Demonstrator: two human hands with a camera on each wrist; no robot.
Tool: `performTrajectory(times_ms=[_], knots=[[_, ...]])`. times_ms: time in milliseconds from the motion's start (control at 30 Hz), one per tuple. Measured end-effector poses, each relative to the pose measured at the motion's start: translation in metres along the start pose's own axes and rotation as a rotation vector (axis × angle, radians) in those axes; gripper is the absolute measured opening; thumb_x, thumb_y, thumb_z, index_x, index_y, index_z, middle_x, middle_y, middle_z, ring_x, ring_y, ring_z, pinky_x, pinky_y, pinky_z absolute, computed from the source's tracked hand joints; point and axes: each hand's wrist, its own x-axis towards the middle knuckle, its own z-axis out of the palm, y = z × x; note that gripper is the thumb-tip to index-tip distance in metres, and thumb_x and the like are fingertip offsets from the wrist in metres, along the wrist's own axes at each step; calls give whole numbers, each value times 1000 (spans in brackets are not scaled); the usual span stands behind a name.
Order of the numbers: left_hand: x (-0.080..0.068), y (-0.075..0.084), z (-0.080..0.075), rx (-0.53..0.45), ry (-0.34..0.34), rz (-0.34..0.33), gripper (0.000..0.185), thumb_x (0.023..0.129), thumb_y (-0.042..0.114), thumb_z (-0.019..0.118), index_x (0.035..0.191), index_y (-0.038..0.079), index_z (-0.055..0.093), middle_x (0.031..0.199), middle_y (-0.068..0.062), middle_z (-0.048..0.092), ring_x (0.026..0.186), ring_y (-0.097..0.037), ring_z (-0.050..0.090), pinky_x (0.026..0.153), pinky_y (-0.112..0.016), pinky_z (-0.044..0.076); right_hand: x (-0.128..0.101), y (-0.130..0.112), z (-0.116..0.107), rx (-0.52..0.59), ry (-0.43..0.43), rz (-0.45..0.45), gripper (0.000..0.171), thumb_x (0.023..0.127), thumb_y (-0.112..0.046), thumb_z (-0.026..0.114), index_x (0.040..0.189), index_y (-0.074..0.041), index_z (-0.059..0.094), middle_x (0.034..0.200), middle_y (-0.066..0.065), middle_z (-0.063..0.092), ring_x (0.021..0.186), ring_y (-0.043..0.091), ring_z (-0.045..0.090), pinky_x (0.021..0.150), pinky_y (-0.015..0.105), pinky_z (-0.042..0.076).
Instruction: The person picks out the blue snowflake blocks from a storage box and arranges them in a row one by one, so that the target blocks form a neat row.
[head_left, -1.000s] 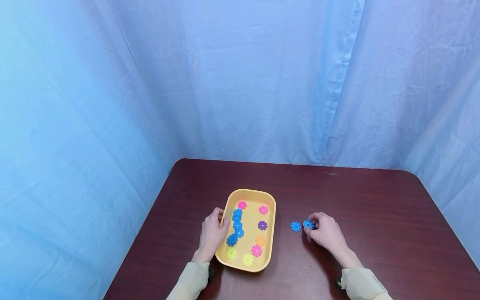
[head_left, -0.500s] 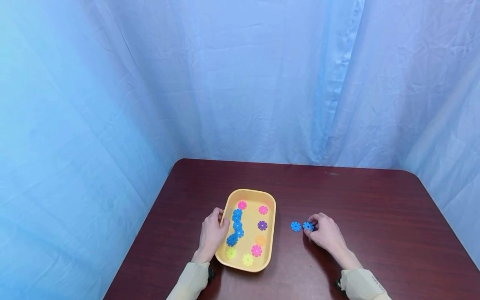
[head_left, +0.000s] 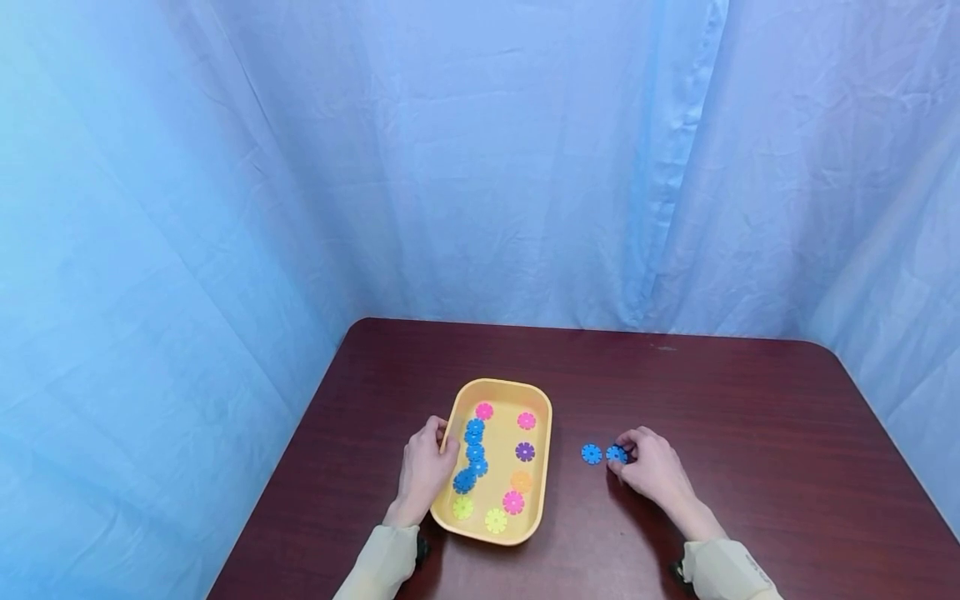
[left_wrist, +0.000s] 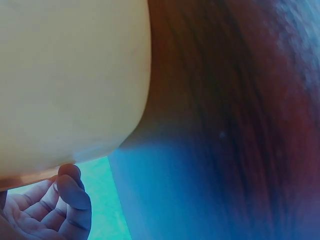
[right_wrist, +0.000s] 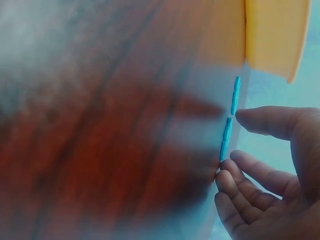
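Note:
A yellow plastic tray (head_left: 546,467) stands on the table, and my left hand (head_left: 429,467) grips its left rim, thumb over the edge and fingers outside. In the left wrist view the tray's outer wall (left_wrist: 75,85) rises beside the curled fingers (left_wrist: 74,192). To the right of the tray, my right hand (head_left: 656,471) holds a blue notched snowflake disc (head_left: 615,453) by its edges, low at the tabletop. A second blue snowflake disc (head_left: 592,453) lies flat just left of it. The right wrist view shows both edge-on, the thumb (right_wrist: 265,120) near the gap between them.
Inside the tray, several blue discs (head_left: 476,451) overlap in a row along the left. Pink (head_left: 513,502), purple (head_left: 525,451), orange (head_left: 521,481) and yellow-green discs (head_left: 496,521) lie elsewhere in it. Light blue curtains (head_left: 487,167) hang around the dark red-brown table (head_left: 750,417).
The disc in my right hand has gone from slightly tilted to flatter against the tabletop. My left hand and the tray stay in place.

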Motion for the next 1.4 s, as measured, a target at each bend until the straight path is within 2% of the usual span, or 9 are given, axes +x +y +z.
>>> performTrajectory(times_ms=[433, 667, 800, 1400], knots=[[0, -1, 1, 10, 24, 27, 12, 78, 16, 59, 89, 14, 58, 68, 6, 54, 54, -7, 49, 50, -23, 41, 7, -10, -9, 17, -32, 1, 34, 69, -28, 75, 94, -8, 65, 86, 2, 57, 75, 17, 51, 67, 36, 43], [1, 0, 0, 6, 28, 33, 12, 78, 17, 59, 90, 14, 58, 68, 6, 53, 54, -7, 48, 50, -23, 41, 14, -30, -22, 23, -16, -24, 40, 71, -30, 74, 102, -7, 63, 93, 4, 57, 77, 20, 51, 67, 39, 43], [1, 0, 0, 4, 22, 27, 11, 78, 17, 59, 89, 15, 58, 68, 6, 53, 53, -7, 48, 50, -23, 41, 18, -41, -26, 12, 7, -58, 42, 70, -33, 74, 102, -8, 64, 96, 3, 59, 78, 19, 53, 68, 39, 44], [0, 1, -1, -13, -2, 4, 11, 79, 16, 59, 89, 13, 59, 69, 7, 53, 53, -7, 48, 49, -23, 41, 40, -98, -28, 94, 30, -181, 40, 67, -31, 77, 98, -8, 65, 88, 1, 59, 77, 16, 53, 70, 36, 45]])
